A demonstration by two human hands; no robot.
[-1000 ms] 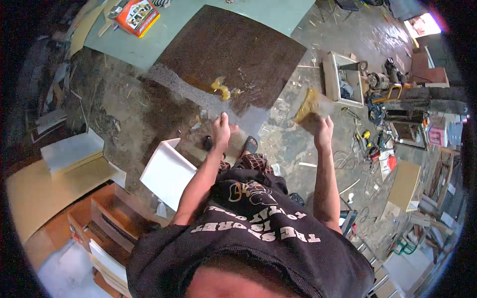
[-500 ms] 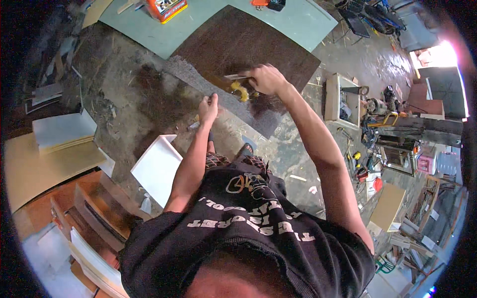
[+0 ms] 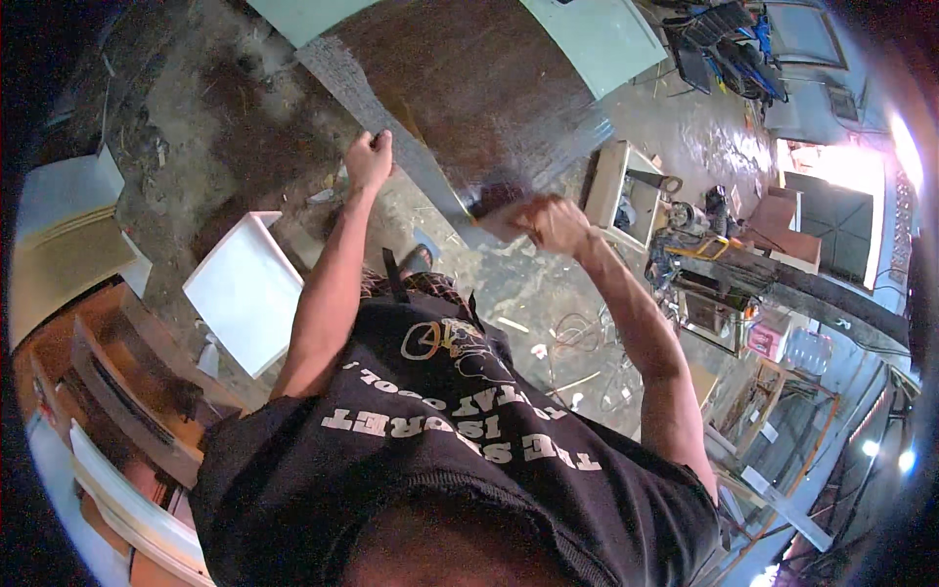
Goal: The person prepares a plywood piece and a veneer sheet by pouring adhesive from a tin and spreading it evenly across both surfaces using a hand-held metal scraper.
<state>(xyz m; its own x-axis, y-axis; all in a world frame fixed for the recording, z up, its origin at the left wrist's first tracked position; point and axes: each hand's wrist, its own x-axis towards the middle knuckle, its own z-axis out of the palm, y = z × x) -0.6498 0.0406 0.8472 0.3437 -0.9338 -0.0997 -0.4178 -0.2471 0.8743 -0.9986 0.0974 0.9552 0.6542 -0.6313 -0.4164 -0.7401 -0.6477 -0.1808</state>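
A dark brown sheet [image 3: 460,83] lies in front of me, with a grey, rough-looking strip [image 3: 357,93] along its near edge. Glossy wet streaks run across its right part. My left hand [image 3: 369,163] is closed at the near edge of the sheet, thumb uppermost, and appears to pinch that edge. Over the sheet's near right corner is my right hand [image 3: 556,225], closed and smeared by motion. From its fingers a thin flat spreader [image 3: 501,221] reaches to the sheet; its exact shape is blurred.
Beneath the sheet is a pale green board [image 3: 606,44]. A white panel box [image 3: 245,289] stands on the floor at left, near brown drawer-like pieces [image 3: 132,377]. At right are an open wooden drawer [image 3: 611,191], tools and a dark beam [image 3: 792,289].
My right hand has swept toward me to the sheet's near right corner. The yellow blob of glue no longer shows. The view has shifted; my left hand stays at the same edge.
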